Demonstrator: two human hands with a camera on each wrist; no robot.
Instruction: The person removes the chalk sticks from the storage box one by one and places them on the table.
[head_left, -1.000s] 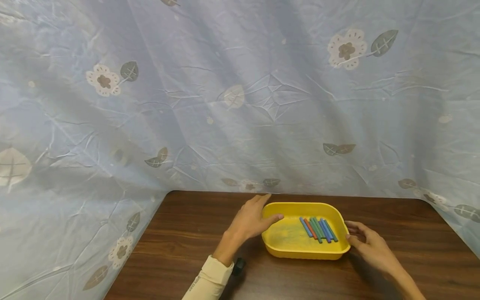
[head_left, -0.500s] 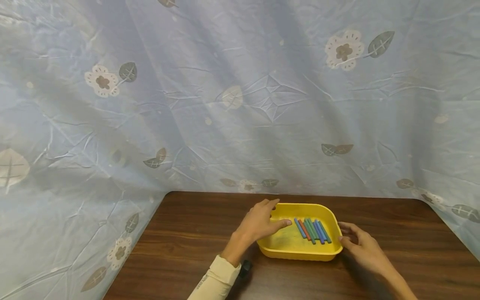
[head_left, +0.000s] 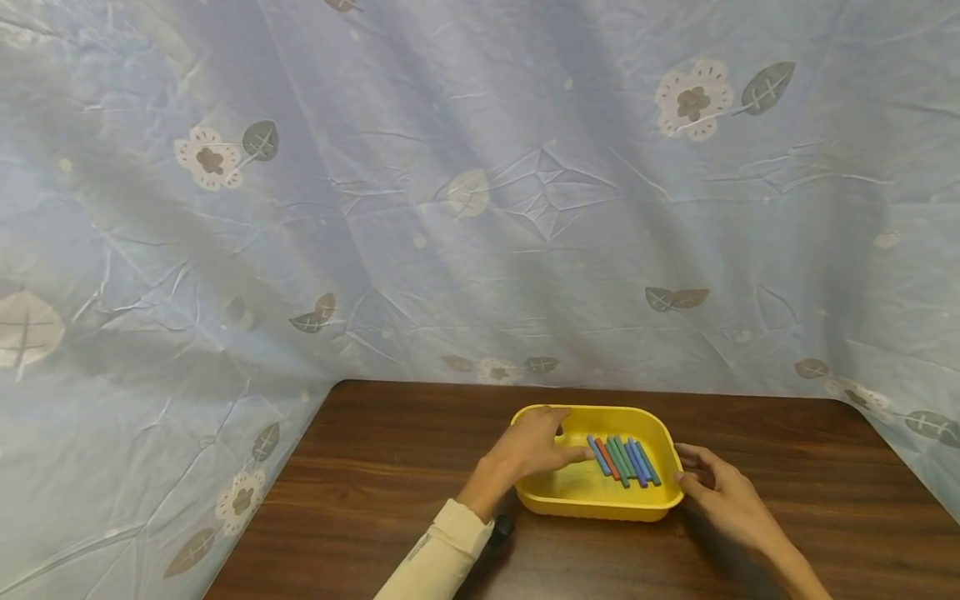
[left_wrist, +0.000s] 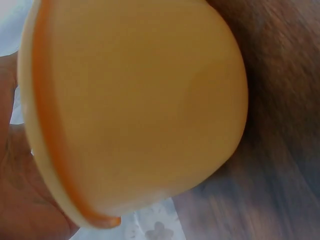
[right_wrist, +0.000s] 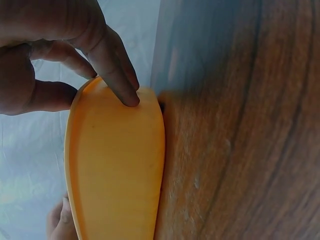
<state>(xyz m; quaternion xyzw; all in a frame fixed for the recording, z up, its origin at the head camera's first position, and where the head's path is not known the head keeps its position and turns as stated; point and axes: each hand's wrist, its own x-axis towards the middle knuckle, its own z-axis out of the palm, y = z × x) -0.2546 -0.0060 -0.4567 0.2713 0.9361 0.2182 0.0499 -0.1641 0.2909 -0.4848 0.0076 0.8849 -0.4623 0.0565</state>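
Observation:
Several coloured chalk sticks point(head_left: 623, 461), in blue, red, green and violet, lie side by side in the right half of a yellow plastic tray point(head_left: 596, 510). Over the tray's left end reaches my left hand point(head_left: 529, 446), fingers loosely spread and thumb pointing at the leftmost blue stick; it holds nothing. My right hand point(head_left: 731, 496) grips the tray's right end. In the right wrist view its thumb is at the rim and its fingers point(right_wrist: 112, 70) press the outer wall. The left wrist view is filled by the tray's outside wall point(left_wrist: 145, 100), with part of the left hand behind the rim.
The tray stands on a dark brown wood-grain table point(head_left: 360, 492). Behind and to the left hangs a pale blue sheet point(head_left: 465, 275) with flowers and leaves. A small black object point(head_left: 501, 530) shows at the left wrist, beside the cream sleeve point(head_left: 438, 554).
The tray has shifted slightly to the left with my right hand on it. My left hand has moved right, from beside the tray's left rim to over its inside.

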